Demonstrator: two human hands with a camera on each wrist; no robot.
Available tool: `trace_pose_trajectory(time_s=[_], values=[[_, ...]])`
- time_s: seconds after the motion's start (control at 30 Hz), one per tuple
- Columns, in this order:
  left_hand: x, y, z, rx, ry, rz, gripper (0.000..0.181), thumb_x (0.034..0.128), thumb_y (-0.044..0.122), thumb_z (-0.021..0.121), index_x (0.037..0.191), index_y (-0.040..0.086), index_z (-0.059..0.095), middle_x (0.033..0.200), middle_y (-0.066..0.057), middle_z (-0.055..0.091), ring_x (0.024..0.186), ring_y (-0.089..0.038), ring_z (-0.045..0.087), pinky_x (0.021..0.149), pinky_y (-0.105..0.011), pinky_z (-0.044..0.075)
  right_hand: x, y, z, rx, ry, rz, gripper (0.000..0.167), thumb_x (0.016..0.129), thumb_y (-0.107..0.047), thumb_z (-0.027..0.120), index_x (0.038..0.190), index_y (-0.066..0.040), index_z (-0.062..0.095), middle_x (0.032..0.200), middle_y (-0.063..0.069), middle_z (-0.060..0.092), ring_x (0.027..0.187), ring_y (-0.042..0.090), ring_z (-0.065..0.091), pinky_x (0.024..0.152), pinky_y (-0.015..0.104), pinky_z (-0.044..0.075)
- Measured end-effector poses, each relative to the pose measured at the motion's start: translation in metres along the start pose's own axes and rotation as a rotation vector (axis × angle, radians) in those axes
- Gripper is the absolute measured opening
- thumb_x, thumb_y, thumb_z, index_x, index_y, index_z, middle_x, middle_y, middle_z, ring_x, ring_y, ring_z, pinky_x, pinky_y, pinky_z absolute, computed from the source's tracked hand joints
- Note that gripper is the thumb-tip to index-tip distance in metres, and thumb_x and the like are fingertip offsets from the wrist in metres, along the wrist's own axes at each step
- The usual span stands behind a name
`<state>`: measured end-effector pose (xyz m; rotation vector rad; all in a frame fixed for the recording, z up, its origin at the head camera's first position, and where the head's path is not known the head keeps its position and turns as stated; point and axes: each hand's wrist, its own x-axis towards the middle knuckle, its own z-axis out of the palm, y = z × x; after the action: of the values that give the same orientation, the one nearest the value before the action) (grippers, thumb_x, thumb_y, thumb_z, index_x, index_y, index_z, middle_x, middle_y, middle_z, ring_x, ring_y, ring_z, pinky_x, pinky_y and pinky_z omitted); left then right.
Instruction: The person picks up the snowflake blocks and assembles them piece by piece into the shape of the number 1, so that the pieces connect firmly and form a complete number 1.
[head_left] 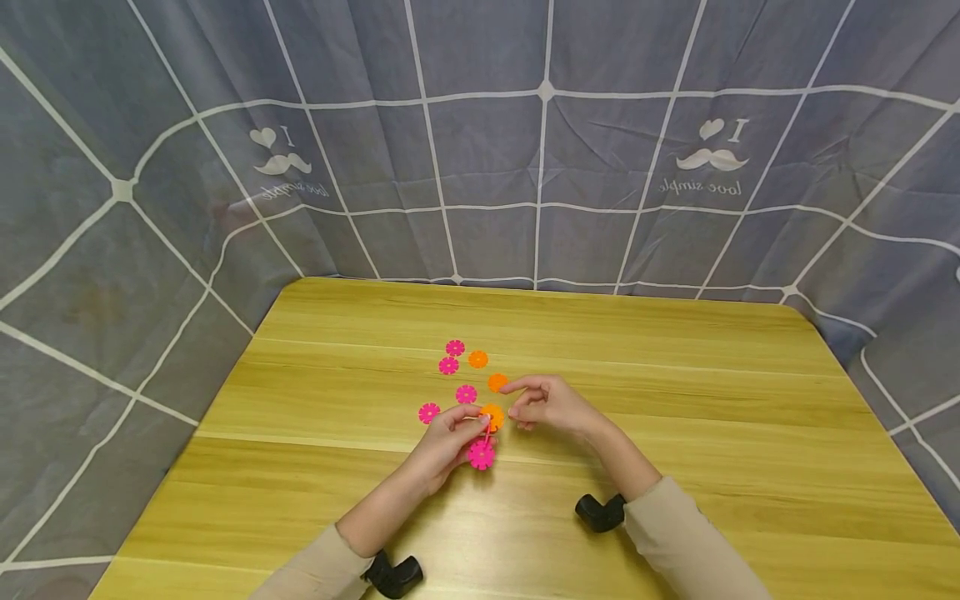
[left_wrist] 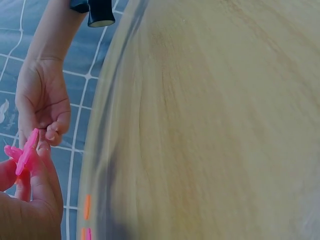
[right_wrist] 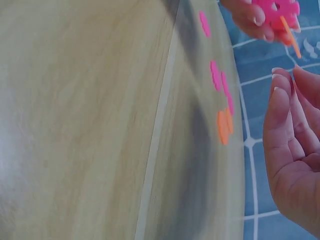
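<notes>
My left hand pinches a small cluster of notched plastic snowflake discs joined together. In it are a pink disc facing up, another pink one seen edge-on, and an orange disc at the far end. The right wrist view shows this orange disc slotted edge-on into the pink part. My right hand hovers just right of the cluster, fingers loosely bent, holding nothing. Its index fingertip appears beside a loose orange disc in the head view; the right wrist view shows the hand apart from the loose discs.
Several loose pink discs and a second loose orange disc lie flat on the wooden table beyond the hands. A grey curtain with white lines hangs behind the table and along its sides. Black wrist mounts stick out by both sleeves.
</notes>
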<state>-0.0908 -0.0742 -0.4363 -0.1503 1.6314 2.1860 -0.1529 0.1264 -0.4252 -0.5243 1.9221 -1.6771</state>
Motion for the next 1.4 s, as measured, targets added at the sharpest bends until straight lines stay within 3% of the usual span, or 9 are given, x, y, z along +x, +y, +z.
trace_pose_trajectory(time_s=[0.2,0.37,0.6,0.77,0.87,1.1,1.23,1.4], values=[[0.000,0.000,-0.001,-0.008,0.026,-0.011,0.013,0.0935,0.005,0.054,0.104,-0.001,0.051,0.080,0.000,0.066,0.073,-0.011,0.066,0.066,-0.020,0.055,0.013,0.004,-0.006,-0.003,0.083,0.040,0.037,0.086,0.003,0.060,0.121,0.013,0.051,0.096,0.031,0.063,0.068,0.019,0.059,0.064,0.026,0.054],[0.000,0.000,-0.001,-0.008,0.035,-0.007,0.011,0.0933,0.006,0.054,0.103,0.000,0.052,0.080,0.000,0.066,0.073,-0.011,0.066,0.065,-0.020,0.055,0.028,0.006,-0.005,-0.066,0.164,0.057,0.033,0.084,0.004,0.062,0.116,0.012,0.055,0.090,0.026,0.065,0.064,0.020,0.056,0.059,0.025,0.050],[0.000,-0.001,-0.001,-0.009,0.051,-0.016,0.006,0.0929,0.006,0.055,0.098,0.003,0.054,0.080,0.001,0.066,0.073,-0.010,0.065,0.064,-0.018,0.054,0.048,0.013,0.002,-0.285,0.322,0.080,0.027,0.076,0.003,0.072,0.102,0.003,0.065,0.073,0.008,0.058,0.055,0.014,0.050,0.051,0.021,0.046],[-0.001,-0.001,0.000,-0.009,0.046,-0.014,0.005,0.0926,0.006,0.055,0.097,0.004,0.054,0.080,0.000,0.066,0.072,-0.010,0.066,0.061,-0.019,0.054,0.057,0.016,0.004,-0.498,0.413,0.083,0.029,0.072,-0.006,0.079,0.099,-0.002,0.067,0.070,0.004,0.051,0.059,0.014,0.044,0.052,0.021,0.037],[-0.001,-0.001,0.000,-0.001,0.053,-0.016,0.005,0.0924,0.006,0.056,0.097,0.004,0.055,0.080,0.000,0.066,0.072,-0.010,0.065,0.060,-0.019,0.054,0.060,0.016,0.006,-0.584,0.426,0.080,0.031,0.072,-0.012,0.081,0.099,-0.003,0.067,0.068,0.004,0.048,0.059,0.015,0.041,0.052,0.022,0.034],[-0.002,0.000,0.001,0.003,0.044,-0.010,0.007,0.0921,0.007,0.057,0.097,0.003,0.055,0.080,0.002,0.066,0.072,-0.008,0.064,0.059,-0.017,0.053,0.063,0.015,0.011,-0.673,0.419,0.133,0.031,0.075,-0.019,0.079,0.097,-0.003,0.065,0.064,0.002,0.047,0.056,0.014,0.041,0.050,0.022,0.032],[-0.002,0.000,0.001,-0.002,0.036,0.003,0.011,0.0918,0.009,0.058,0.100,0.002,0.055,0.081,0.001,0.066,0.072,-0.008,0.064,0.060,-0.017,0.053,0.062,0.014,0.011,-0.678,0.405,0.152,0.029,0.073,-0.019,0.080,0.091,-0.004,0.064,0.066,0.003,0.048,0.059,0.015,0.042,0.052,0.022,0.033],[-0.003,-0.001,0.000,-0.012,-0.022,0.073,0.021,0.0884,0.018,0.065,0.098,0.002,0.056,0.083,0.000,0.068,0.074,-0.009,0.066,0.062,-0.018,0.054,0.060,0.015,0.011,-0.648,0.390,0.150,0.030,0.071,-0.016,0.082,0.088,-0.004,0.061,0.067,0.004,0.047,0.060,0.016,0.043,0.052,0.023,0.034]])
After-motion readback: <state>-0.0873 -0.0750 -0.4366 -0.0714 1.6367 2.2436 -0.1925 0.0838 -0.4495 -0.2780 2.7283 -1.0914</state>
